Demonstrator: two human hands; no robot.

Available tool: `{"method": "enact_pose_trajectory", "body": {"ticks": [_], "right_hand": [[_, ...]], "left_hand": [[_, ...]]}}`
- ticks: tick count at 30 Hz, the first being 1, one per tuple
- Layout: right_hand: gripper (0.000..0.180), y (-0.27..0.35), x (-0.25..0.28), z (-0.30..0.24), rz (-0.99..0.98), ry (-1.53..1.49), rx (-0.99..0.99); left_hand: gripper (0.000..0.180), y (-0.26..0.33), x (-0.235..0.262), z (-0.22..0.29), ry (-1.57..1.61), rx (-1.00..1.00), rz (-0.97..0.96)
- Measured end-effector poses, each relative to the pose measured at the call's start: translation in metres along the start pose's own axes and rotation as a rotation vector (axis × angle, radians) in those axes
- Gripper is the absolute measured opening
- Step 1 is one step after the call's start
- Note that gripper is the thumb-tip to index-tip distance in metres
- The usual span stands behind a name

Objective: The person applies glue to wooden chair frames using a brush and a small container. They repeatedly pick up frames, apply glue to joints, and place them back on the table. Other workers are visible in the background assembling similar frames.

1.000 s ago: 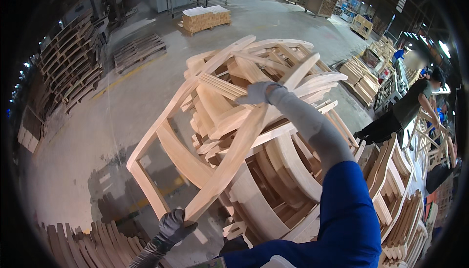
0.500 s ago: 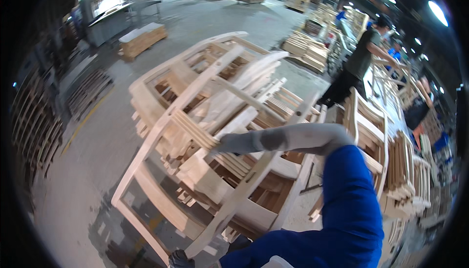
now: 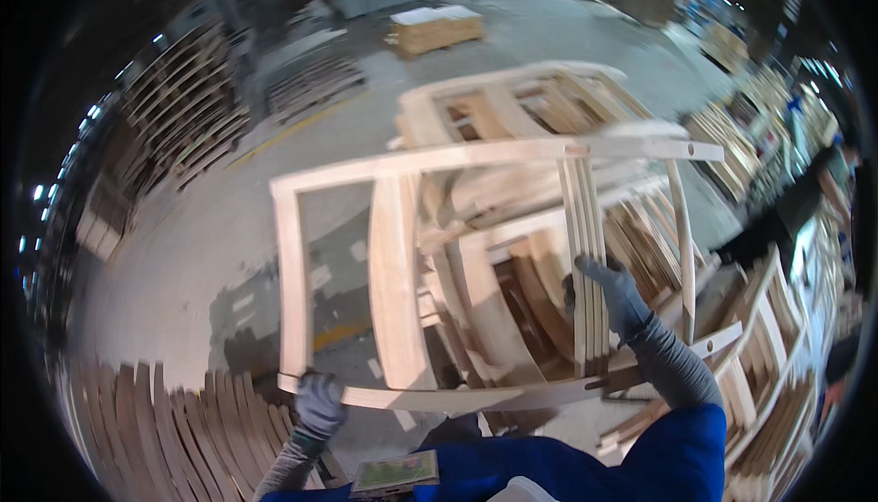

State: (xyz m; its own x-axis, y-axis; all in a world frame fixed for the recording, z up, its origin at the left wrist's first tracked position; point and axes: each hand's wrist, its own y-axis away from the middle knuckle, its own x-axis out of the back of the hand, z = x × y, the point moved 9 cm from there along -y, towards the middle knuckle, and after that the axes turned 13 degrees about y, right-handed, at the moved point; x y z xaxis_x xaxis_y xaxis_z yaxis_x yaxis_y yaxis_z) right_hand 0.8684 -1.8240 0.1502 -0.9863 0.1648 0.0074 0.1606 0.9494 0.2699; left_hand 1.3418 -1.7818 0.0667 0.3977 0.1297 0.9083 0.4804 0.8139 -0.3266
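Partly hidden stack [image 3: 508,111], blurred | left hand [image 3: 320,406] grips wooden frame [image 3: 485,153] | right hand [image 3: 615,296], its slats [image 3: 585,214]

I see the easiest passage on the left, where concrete floor [image 3: 183,273] lies open between the held wooden frame [image 3: 457,156] and the flat pallets [image 3: 315,89], and an arm could also slip between the frame's end bar [image 3: 291,273] and broad slat [image 3: 398,273] (mostly floor shows behind that gap). Farther right, stacked frames [image 3: 521,104] back the openings, and the right hand [image 3: 618,296] at the thin slats [image 3: 590,328] narrows them more. Low down, upright curved pieces [image 3: 165,429] crowd the left hand [image 3: 320,406], while chair frames [image 3: 773,337] hem in the right side.
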Motion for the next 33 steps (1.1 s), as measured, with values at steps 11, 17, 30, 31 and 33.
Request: {"method": "enact_pose_trajectory", "body": {"ticks": [11, 17, 30, 31, 33], "right_hand": [[0.034, 0.245, 0.172, 0.062, 0.508, -0.742, 0.182], [0.026, 0.395, 0.255, 0.162, 1.062, -0.735, 0.141], [0.016, 0.560, 0.351, 0.308, 1.714, -1.044, 0.477], [0.016, 0.564, 0.361, 0.318, 1.745, -1.051, 0.511], [0.016, 0.567, 0.376, 0.331, 1.807, -1.075, 0.535]], "left_hand": [[0.051, -0.181, 0.060, 0.233, 1.725, 0.360, 0.596], [0.040, -0.238, -0.073, 0.434, 1.948, 0.268, -0.178], [0.033, -0.031, -0.289, 0.778, 1.793, 0.454, -1.381], [0.038, -0.016, -0.294, 0.790, 1.714, 0.431, -1.424], [0.043, -0.003, -0.303, 0.808, 1.612, 0.374, -1.479]]}}
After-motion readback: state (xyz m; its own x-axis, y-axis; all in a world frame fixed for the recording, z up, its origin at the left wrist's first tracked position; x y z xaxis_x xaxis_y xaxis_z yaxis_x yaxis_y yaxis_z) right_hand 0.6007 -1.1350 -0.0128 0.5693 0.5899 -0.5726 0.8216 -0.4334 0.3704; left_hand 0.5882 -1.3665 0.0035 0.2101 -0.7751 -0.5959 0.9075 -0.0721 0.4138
